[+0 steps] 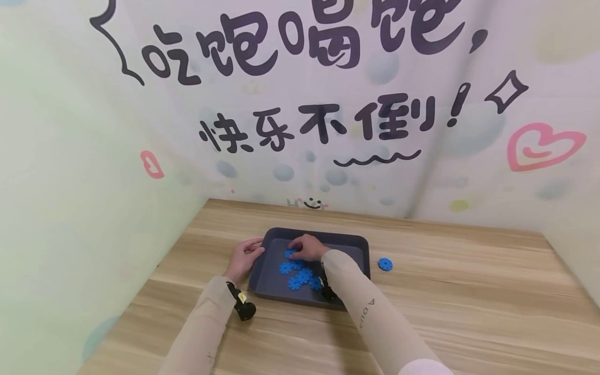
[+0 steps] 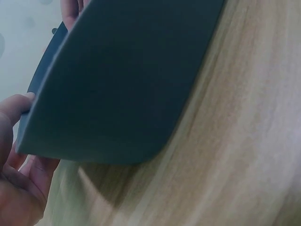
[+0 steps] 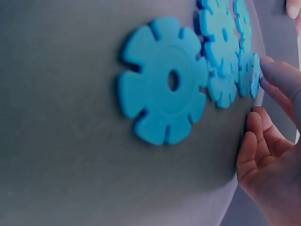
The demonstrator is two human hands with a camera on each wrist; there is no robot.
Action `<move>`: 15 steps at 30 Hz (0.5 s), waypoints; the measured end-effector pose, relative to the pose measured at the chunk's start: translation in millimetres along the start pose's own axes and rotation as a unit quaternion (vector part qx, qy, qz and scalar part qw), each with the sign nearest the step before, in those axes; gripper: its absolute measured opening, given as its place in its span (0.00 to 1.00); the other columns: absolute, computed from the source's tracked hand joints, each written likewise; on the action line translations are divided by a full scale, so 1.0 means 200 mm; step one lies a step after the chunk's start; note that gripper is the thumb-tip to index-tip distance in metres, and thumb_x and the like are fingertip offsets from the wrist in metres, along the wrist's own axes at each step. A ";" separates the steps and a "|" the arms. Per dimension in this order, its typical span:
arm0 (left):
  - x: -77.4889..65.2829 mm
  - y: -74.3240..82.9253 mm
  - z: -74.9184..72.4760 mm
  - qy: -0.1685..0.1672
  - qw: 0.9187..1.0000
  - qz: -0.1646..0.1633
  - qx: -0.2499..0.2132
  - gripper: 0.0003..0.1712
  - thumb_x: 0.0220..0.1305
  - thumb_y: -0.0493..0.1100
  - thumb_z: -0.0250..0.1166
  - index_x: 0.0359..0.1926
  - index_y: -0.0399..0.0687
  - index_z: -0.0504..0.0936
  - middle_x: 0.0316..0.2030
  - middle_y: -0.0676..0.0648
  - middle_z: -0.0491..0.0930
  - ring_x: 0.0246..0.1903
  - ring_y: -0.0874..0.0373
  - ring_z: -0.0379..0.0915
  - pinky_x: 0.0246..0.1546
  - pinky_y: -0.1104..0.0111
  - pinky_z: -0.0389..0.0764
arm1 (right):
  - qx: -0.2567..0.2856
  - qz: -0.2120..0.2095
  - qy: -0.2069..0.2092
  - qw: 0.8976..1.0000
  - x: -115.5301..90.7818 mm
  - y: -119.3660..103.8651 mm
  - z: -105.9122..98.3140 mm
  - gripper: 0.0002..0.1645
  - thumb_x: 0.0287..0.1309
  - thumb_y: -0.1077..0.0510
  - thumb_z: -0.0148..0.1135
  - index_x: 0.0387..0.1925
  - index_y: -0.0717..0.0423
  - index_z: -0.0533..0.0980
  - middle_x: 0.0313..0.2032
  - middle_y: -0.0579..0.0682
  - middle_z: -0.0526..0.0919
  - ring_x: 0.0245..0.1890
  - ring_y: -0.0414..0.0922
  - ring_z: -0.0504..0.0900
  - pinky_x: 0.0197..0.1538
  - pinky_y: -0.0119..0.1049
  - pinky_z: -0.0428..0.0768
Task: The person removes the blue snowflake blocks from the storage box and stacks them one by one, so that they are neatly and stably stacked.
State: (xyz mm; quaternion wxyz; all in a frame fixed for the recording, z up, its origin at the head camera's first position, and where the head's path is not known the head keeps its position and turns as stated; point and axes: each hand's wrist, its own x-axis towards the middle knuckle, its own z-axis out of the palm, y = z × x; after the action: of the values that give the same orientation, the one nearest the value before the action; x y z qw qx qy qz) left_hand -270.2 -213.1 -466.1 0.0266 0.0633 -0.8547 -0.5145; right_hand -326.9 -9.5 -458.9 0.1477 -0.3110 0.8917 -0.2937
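Note:
Several blue notched discs lie in a dark grey rectangular tray on the wooden table. At the tray's left side, my left hand holds the rim, its thumb over the edge and the other fingers outside the wall. My right hand reaches over the tray, pinching a blue notched disc at the far end of the group between thumb and index finger; its other fingers are curled close to the tray floor. One disc lies flat, apart from the overlapping ones.
A single blue disc lies on the table to the right of the tray. Behind the table stands a pale wall covering with large dark lettering. A black wrist camera hangs beside the tray's near left corner.

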 end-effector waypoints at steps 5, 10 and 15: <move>0.00 -0.01 0.00 0.003 1.000 -0.004 0.007 0.19 0.57 0.39 0.59 0.51 0.40 0.75 0.41 0.39 0.76 0.41 0.50 0.70 0.39 0.62 0.73 | -0.010 0.017 0.019 1.000 0.01 -0.01 0.01 0.15 0.48 0.58 0.64 0.40 0.57 0.78 0.38 0.51 0.79 0.38 0.45 0.74 0.43 0.38 0.72; 0.00 0.00 0.01 0.007 1.000 -0.002 0.006 0.19 0.57 0.39 0.60 0.51 0.41 0.75 0.41 0.40 0.76 0.41 0.50 0.70 0.39 0.62 0.73 | -0.031 0.026 0.035 0.999 0.03 0.00 0.03 0.15 0.43 0.57 0.68 0.36 0.58 0.78 0.34 0.50 0.79 0.33 0.43 0.74 0.41 0.36 0.72; 0.00 -0.01 0.01 0.002 1.000 -0.005 -0.003 0.19 0.58 0.39 0.59 0.51 0.40 0.75 0.41 0.39 0.76 0.40 0.50 0.71 0.38 0.63 0.74 | -0.021 0.044 0.042 0.998 0.03 0.00 0.03 0.15 0.42 0.58 0.69 0.34 0.58 0.78 0.32 0.49 0.78 0.33 0.43 0.74 0.40 0.36 0.72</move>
State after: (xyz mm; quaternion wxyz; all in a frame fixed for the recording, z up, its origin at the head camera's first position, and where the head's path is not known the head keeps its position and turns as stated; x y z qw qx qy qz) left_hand -270.8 -212.9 -468.1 0.0254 0.0686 -0.8529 -0.5169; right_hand -328.1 -15.8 -463.3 0.1167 -0.2619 0.9160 -0.2805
